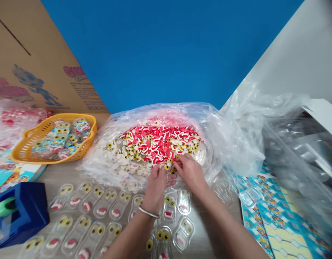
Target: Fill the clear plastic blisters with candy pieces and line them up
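Note:
A large clear plastic bag lies open against the blue panel. Inside is a heap of red-and-white teeth-shaped gummy candies and yellow eye-shaped gummy candies. At the front edge of the heap, my left hand has its fingers curled, with eye-shaped candies at the fingertips. My right hand reaches in from the right, its thumb and fingers pinched together at the heap; what they grip is hidden. Below the hands stand rows of clear plastic blister trays, many bearing two eyes and one set of teeth. My forearms cover some of them.
On the left is a yellow basket of packed candies, with a blue tape dispenser in front. A cardboard box rises behind. To the right lie printed card sheets and a plastic bag of clear trays.

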### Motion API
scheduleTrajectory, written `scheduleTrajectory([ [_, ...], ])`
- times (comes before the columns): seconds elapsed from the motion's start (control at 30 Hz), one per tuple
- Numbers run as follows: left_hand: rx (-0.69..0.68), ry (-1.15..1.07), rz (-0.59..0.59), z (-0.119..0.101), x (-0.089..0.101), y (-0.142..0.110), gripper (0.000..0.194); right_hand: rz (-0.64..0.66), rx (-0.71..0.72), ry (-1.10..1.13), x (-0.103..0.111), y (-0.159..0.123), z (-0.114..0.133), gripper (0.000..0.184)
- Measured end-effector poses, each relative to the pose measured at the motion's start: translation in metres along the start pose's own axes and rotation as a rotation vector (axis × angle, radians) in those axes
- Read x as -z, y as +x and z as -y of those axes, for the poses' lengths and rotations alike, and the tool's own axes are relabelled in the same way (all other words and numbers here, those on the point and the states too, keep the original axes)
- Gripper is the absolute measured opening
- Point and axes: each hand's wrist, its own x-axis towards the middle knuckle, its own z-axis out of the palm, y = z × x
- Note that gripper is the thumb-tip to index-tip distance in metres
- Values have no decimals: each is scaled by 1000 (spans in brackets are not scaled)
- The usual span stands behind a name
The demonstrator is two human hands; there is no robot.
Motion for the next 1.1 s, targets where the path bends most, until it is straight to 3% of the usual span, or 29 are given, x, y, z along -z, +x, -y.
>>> scheduleTrajectory([
  [0.1, -2, -39, 6, 0, 1, 1, 20, 73, -42, -168, -2, 7, 4, 13],
  [0.2, 9, -96, 21, -1, 2, 1, 20, 30, -84, -116, -4, 8, 0, 16],
  [0.33, 22, -175, 35, -1, 3, -3, 23, -39, -98, 316, 2, -5, -14, 12],
  [0.43, 12, -210, 128, 1, -1, -11, 23, 115, -110, 695, 15, -27, -17, 13],
  [0.53, 29, -220, 217, 6, -9, -25, 23, 291, -52, 810, 28, -54, -13, 10],
  [0.63, 59, -199, 254, 13, -21, -42, 25, 296, -16, 676, 36, -78, -10, 12],
  [0.9, 97, -95, 342, 43, -38, -87, 18, 58, -5, 107, 60, -137, -11, 16],
  [1.1, 136, -48, 439, 71, -47, -101, 18, -16, -47, -139, 52, -185, -17, 20],
])
